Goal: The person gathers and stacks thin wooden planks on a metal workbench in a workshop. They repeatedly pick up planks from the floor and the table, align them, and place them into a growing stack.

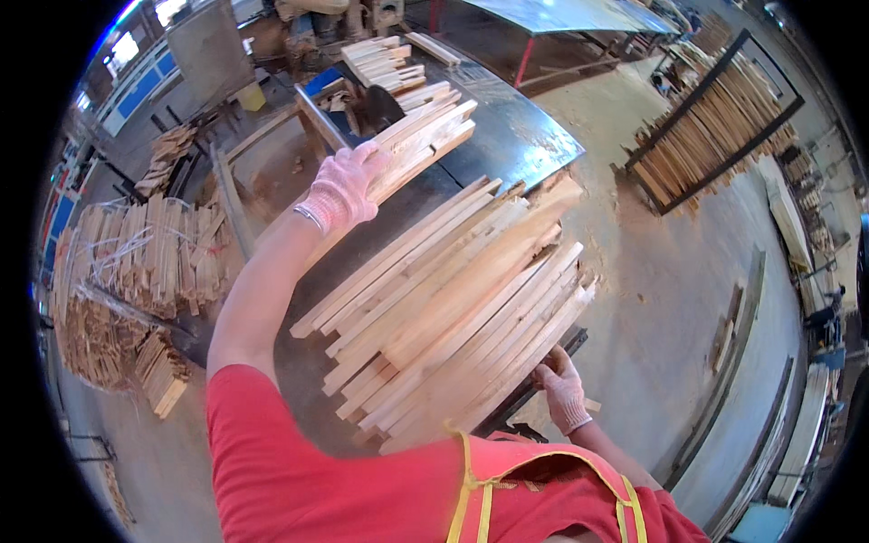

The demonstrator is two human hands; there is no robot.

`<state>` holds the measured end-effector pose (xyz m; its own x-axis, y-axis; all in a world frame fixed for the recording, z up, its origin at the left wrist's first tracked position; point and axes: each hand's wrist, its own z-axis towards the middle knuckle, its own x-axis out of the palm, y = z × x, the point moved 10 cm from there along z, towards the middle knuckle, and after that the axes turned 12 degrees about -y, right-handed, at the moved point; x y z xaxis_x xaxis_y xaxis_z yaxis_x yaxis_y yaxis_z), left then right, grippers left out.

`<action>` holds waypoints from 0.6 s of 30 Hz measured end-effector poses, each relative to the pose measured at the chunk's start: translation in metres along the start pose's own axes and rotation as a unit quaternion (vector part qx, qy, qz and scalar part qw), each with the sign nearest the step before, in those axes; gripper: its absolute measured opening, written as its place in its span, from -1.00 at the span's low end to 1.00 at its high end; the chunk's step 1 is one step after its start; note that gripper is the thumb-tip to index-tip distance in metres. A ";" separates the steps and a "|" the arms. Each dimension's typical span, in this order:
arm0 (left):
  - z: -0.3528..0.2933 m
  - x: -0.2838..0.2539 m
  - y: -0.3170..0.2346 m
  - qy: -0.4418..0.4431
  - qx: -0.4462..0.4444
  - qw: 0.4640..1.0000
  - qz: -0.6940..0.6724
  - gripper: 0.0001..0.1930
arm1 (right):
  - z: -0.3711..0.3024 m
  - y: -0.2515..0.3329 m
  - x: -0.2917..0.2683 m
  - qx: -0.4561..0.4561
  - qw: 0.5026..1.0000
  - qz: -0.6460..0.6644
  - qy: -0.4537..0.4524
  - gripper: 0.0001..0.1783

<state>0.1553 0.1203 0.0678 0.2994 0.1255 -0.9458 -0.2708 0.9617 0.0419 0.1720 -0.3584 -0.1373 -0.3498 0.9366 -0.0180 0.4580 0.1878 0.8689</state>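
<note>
My left hand point(344, 187), in a pale pink knitted glove, lies on a row of light wooden strips point(425, 136) on the metal table. Its fingers and thumb are apart, touching the wood. A dark round blade point(384, 109) stands just beyond it, beside the strips. In front of my body lies a thick stack of wooden strips point(453, 308), their ends uneven. Gloved as well, my right hand point(562, 395) is at the near right side of this stack, by a dark metal bar point(520, 398). Its fingers are curled and partly hidden; what they hold cannot be made out.
Tied bundles of strips point(149, 253) stand on the left. A black metal rack point(720, 127) full of strips is at the far right, and long boards point(738, 362) lie along the right floor. Behind stands another sheet-topped table point(579, 14) on red legs.
</note>
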 end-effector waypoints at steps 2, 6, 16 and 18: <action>-0.003 0.040 -0.013 0.079 -0.011 0.996 -0.045 -0.06 | -0.008 -0.007 -0.010 0.000 1.000 -0.012 -0.022 -0.38; -0.028 0.107 -0.040 0.088 0.008 0.995 -0.056 -0.09 | -0.008 -0.005 -0.010 0.004 0.999 -0.024 -0.037 -0.41; -0.042 0.070 -0.045 0.064 -0.158 0.985 -0.015 -0.13 | -0.004 0.002 -0.011 0.044 0.999 -0.021 -0.013 -0.36; -0.057 0.044 -0.086 0.008 -0.119 0.989 -0.089 -0.11 | -0.007 -0.005 -0.013 0.052 0.998 0.025 -0.018 -0.35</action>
<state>0.1398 0.0293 0.0039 0.3472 -0.0467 -0.9366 -0.4226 0.8838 -0.2007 0.1690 -0.3734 -0.1377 -0.2965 0.9550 0.0051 0.5577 0.1687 0.8127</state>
